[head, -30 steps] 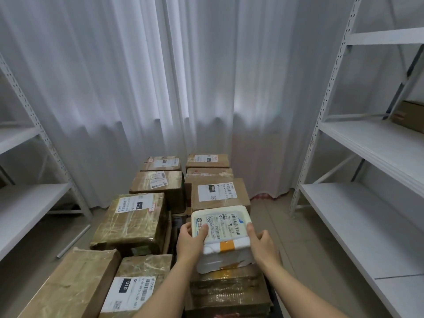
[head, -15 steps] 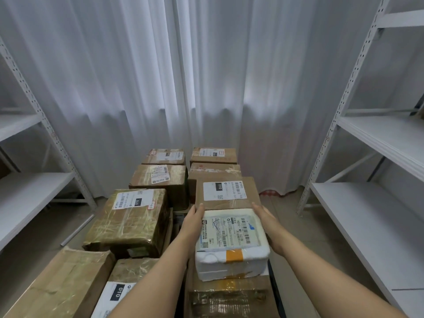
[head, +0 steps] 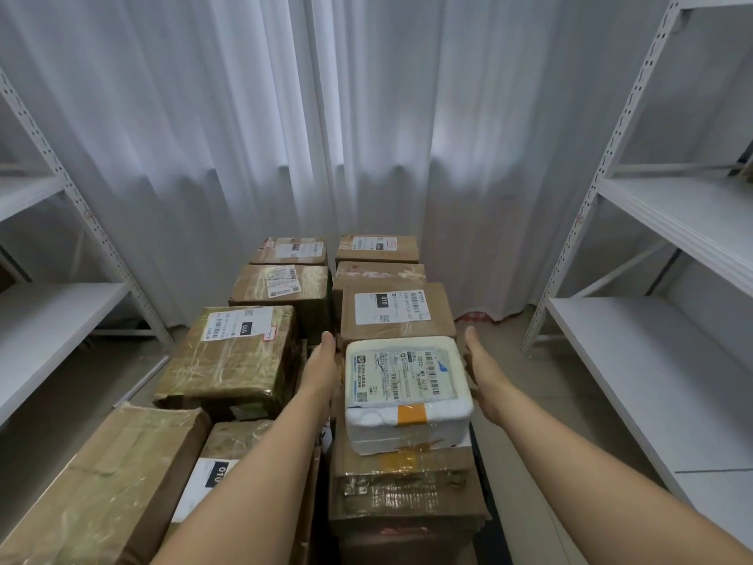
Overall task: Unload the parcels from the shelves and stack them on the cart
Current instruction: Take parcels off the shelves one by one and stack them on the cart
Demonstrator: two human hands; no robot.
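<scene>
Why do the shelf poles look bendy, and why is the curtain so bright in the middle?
Head view: the wide-angle lens bows the white metal shelf posts near the edges; daylight glows through the sheer white curtain, brightest low down; clear tape on the brown cardboard parcel shows soft glare; nothing looks noticeably blurred.

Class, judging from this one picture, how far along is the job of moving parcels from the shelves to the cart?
Mostly done: brown boxes already crowd the stack, and the visible shelves look bare. In hand: the white foam box sits on a taped carton, with the left hand and right hand open beside it. Left: something sits at the right shelf's far edge, barely visible.
</scene>
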